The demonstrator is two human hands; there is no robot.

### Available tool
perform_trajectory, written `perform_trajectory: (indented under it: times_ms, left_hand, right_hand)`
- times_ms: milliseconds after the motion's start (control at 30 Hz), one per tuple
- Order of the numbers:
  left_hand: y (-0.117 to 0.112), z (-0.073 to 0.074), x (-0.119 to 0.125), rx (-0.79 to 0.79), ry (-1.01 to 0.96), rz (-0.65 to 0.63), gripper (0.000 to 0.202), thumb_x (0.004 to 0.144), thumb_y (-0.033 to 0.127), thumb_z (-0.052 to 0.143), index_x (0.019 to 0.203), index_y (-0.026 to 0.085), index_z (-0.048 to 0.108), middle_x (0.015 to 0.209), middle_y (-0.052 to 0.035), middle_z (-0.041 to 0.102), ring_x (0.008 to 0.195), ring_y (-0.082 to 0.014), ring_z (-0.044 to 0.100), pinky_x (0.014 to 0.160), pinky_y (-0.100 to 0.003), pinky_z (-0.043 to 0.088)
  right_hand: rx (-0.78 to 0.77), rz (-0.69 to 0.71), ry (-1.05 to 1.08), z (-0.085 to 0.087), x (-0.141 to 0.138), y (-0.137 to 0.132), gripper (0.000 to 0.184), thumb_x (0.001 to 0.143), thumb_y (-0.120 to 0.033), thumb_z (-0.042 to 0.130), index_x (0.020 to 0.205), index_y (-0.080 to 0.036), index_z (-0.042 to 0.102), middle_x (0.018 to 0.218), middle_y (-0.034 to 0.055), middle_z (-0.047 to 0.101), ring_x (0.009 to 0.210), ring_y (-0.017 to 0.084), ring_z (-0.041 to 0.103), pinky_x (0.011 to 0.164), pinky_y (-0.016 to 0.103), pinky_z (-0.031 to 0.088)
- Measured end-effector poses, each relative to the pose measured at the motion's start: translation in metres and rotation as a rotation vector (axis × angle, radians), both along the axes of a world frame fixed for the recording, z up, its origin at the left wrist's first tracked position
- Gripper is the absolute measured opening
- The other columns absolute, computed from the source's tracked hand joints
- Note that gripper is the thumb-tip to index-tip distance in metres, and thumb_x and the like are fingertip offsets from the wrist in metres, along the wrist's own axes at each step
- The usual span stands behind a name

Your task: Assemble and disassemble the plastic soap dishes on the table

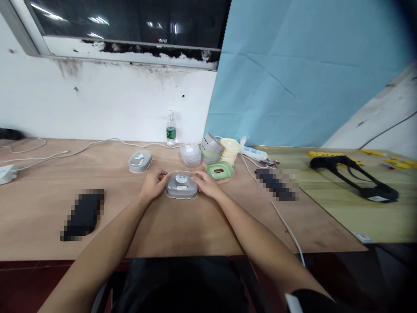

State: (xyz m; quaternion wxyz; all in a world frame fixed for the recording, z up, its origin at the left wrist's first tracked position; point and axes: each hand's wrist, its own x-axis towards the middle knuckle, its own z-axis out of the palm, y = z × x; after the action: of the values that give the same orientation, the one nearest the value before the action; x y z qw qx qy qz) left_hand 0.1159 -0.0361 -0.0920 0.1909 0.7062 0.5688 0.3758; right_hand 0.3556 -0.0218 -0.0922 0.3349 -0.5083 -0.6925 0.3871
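Observation:
A grey oval box with a clear cover and a round sticker (pixel 181 188) rests on the table in front of me. My left hand (pixel 154 184) grips its left side, with the fingers curled at the edge. On the opposite side my right hand (pixel 206 183) presses its fingers against the box's upper right edge. Just beyond my right hand lies a green oval lid with a slot (pixel 219 171). Another grey box with a sticker (pixel 140 161) sits apart, farther back to the left.
Behind are stacked clear covers (pixel 190 154), grey and green pieces (pixel 211 145) and cream-coloured pieces (pixel 230 148). A water bottle (pixel 171 130) stands by the wall. A power strip (pixel 254 153), cables, two blurred dark objects and a black strap-like frame (pixel 355 178) lie around.

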Motion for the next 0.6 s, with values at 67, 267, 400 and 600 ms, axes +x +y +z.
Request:
perform_trajectory:
  times_ms: [67,267,400,600]
  left_hand:
    - [-0.0003,0.0003,-0.0010,-0.026,0.075,-0.018,0.045,0.084,0.058,0.042,0.086,0.018,0.064,0.071,-0.0034,0.067,0.066,-0.0178,0.060,0.059,-0.028,0.044]
    - [-0.0009,0.0020,-0.0017,-0.055,0.157,-0.050,0.042,0.087,0.055,0.041,0.088,0.020,0.064,0.079,-0.0038,0.069,0.073,-0.0195,0.062,0.064,-0.029,0.043]
    - [-0.0022,0.0036,-0.0003,-0.068,0.139,-0.073,0.046,0.087,0.057,0.037,0.094,0.020,0.064,0.082,-0.0042,0.069,0.075,-0.0201,0.062,0.064,-0.029,0.042]
    - [-0.0017,0.0027,-0.0001,-0.069,0.147,-0.089,0.045,0.087,0.058,0.039,0.094,0.020,0.063,0.079,-0.0034,0.069,0.072,-0.0195,0.062,0.063,-0.029,0.042]
  right_hand:
    - [0.019,-0.010,-0.048,0.0001,0.0008,0.0001,0.036,0.084,-0.040,0.054,0.111,-0.016,0.061,0.056,-0.0037,0.056,0.048,0.010,0.052,0.049,0.021,0.039]
    - [0.062,-0.002,-0.150,-0.0010,0.0027,0.0010,0.036,0.085,-0.044,0.052,0.104,-0.017,0.065,0.064,-0.0010,0.062,0.055,0.012,0.055,0.057,0.023,0.041]
    - [0.028,0.018,-0.174,-0.0022,0.0038,0.0018,0.034,0.088,-0.044,0.048,0.099,-0.017,0.065,0.053,-0.0030,0.057,0.046,0.011,0.053,0.050,0.022,0.037]
    - [0.050,0.042,-0.145,-0.0036,0.0051,0.0028,0.034,0.088,-0.046,0.049,0.098,-0.017,0.063,0.057,-0.0027,0.058,0.046,0.010,0.052,0.048,0.020,0.036]
